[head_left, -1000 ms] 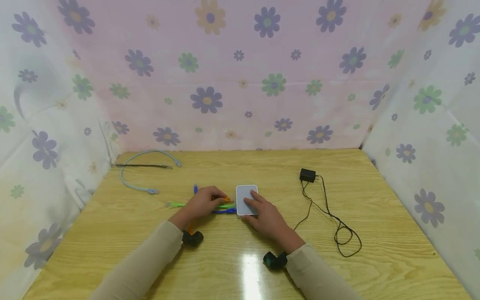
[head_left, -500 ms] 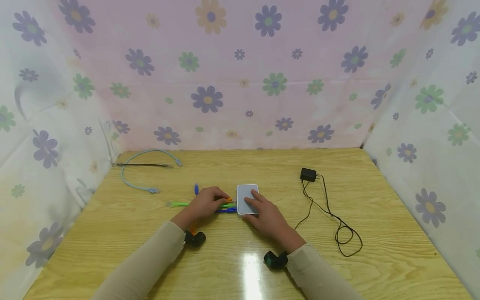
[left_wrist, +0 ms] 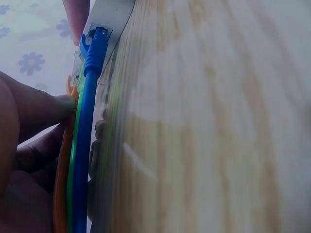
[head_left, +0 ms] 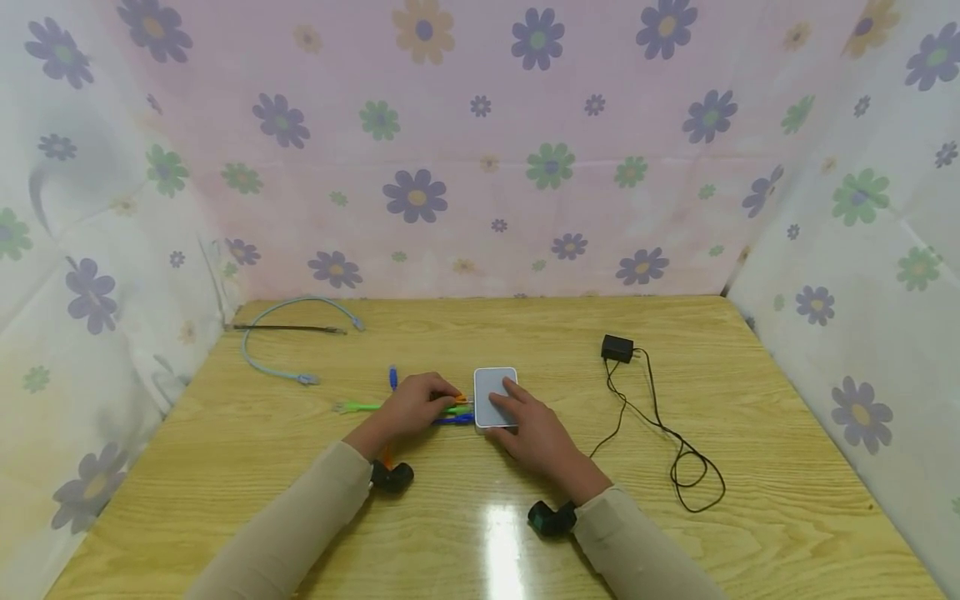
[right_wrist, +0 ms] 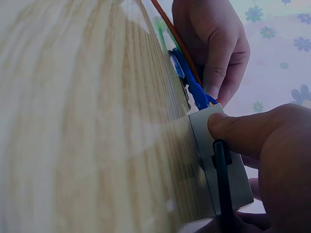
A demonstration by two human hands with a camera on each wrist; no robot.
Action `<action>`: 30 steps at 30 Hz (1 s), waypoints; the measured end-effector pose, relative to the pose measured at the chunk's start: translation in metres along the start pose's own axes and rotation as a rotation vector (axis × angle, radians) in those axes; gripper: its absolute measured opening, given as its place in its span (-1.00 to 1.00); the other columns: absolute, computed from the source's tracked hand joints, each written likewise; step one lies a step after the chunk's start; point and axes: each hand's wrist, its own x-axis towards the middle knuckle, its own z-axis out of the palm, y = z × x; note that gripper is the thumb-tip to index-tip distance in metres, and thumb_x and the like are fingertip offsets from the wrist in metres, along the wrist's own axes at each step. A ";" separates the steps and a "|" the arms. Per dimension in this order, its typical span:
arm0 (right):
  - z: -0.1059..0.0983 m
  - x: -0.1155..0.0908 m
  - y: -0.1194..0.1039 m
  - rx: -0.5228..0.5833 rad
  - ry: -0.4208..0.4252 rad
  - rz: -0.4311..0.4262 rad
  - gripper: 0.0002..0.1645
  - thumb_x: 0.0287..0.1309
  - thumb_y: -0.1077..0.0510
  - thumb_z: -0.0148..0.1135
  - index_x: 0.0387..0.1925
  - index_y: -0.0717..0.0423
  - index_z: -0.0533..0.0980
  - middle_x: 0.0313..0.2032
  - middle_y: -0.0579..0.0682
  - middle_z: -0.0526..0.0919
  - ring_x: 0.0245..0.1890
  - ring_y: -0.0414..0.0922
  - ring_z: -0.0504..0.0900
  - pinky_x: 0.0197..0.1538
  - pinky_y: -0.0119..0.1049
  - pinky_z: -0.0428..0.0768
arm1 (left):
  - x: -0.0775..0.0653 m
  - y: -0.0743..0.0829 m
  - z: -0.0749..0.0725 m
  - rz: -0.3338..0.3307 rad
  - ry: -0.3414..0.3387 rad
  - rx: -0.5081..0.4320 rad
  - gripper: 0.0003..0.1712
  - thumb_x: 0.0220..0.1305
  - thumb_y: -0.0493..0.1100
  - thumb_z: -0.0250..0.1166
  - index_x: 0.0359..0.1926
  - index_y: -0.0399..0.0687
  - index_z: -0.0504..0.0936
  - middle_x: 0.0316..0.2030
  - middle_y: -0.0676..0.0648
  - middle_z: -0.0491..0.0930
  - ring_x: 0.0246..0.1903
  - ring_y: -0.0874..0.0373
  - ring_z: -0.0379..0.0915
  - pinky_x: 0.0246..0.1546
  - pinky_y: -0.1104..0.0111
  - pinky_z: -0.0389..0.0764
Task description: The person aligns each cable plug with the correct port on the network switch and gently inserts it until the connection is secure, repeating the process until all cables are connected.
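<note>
A flat white box with a grey top (head_left: pixel 487 382), apparently a network switch, lies mid-table. My right hand (head_left: pixel 542 435) holds it, fingers spread over the top and thumb pressed on its near side. A black power cord (right_wrist: pixel 223 189) enters that side by the thumb. My left hand (head_left: pixel 414 406) pinches an orange network cable (left_wrist: pixel 62 170) just behind its plug, right at the box's left face. The blue cable's plug (left_wrist: pixel 97 48) sits in a port there. A green cable (head_left: pixel 358 407) runs between orange and blue, its plug partly hidden.
At the back left lie a light blue network cable (head_left: pixel 260 365) and a short black cable (head_left: pixel 288 327) crossing it. A black power adapter (head_left: pixel 617 348) stands to the right, its looped cord (head_left: pixel 678 450) spread over the wooden table. Flowered cloth (head_left: pixel 480 192) hangs around the table.
My left hand has edged right, bringing the orange plug closer to the box's left face. The right hand and box hold their place; the head view shifts slightly.
</note>
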 end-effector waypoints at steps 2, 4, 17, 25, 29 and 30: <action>0.000 0.000 0.000 -0.001 0.004 -0.002 -0.34 0.18 -0.09 0.32 0.27 0.03 0.46 0.41 0.14 0.27 0.31 0.20 0.40 0.21 0.04 0.51 | 0.001 0.000 0.001 0.003 -0.002 0.002 -0.77 0.37 -0.13 0.21 -0.08 -0.03 0.74 -0.23 0.02 0.66 -0.27 0.21 0.54 -0.21 0.32 0.56; 0.001 0.000 0.001 0.003 0.006 0.002 -0.34 0.18 -0.08 0.32 0.27 0.02 0.46 0.41 0.14 0.27 0.31 0.20 0.40 0.21 0.04 0.50 | 0.001 0.001 0.001 0.006 -0.008 0.000 -0.77 0.38 -0.14 0.20 -0.07 -0.04 0.73 -0.23 0.02 0.66 -0.29 0.23 0.52 -0.23 0.33 0.55; 0.002 0.001 0.003 -0.021 0.015 -0.025 -0.32 0.15 -0.11 0.34 0.27 0.04 0.47 0.40 0.15 0.29 0.29 0.20 0.42 0.18 0.03 0.53 | 0.005 0.003 0.002 0.025 -0.022 0.016 -0.77 0.38 -0.15 0.19 -0.07 -0.06 0.73 -0.28 0.04 0.63 -0.36 0.28 0.45 -0.27 0.37 0.52; 0.002 0.001 0.001 -0.020 0.028 -0.029 -0.33 0.15 -0.09 0.35 0.25 0.08 0.47 0.38 0.21 0.30 0.27 0.23 0.43 0.16 0.03 0.54 | 0.008 0.001 0.002 0.055 -0.044 0.021 -0.77 0.38 -0.18 0.18 -0.07 -0.08 0.73 -0.28 0.03 0.63 -0.34 0.27 0.46 -0.25 0.38 0.52; 0.002 0.001 0.001 -0.024 0.023 -0.025 -0.32 0.16 -0.08 0.34 0.25 0.10 0.47 0.38 0.23 0.29 0.27 0.25 0.43 0.17 0.03 0.54 | 0.009 0.001 0.002 0.050 -0.052 0.019 -0.77 0.38 -0.18 0.18 -0.08 -0.07 0.73 -0.29 0.03 0.61 -0.36 0.27 0.43 -0.27 0.40 0.50; 0.002 0.001 0.000 -0.026 0.021 -0.024 -0.32 0.16 -0.08 0.34 0.26 0.11 0.47 0.38 0.24 0.29 0.27 0.25 0.43 0.17 0.03 0.54 | 0.009 0.001 0.002 0.048 -0.054 0.015 -0.78 0.38 -0.18 0.18 -0.08 -0.07 0.73 -0.29 0.03 0.61 -0.37 0.27 0.42 -0.28 0.39 0.50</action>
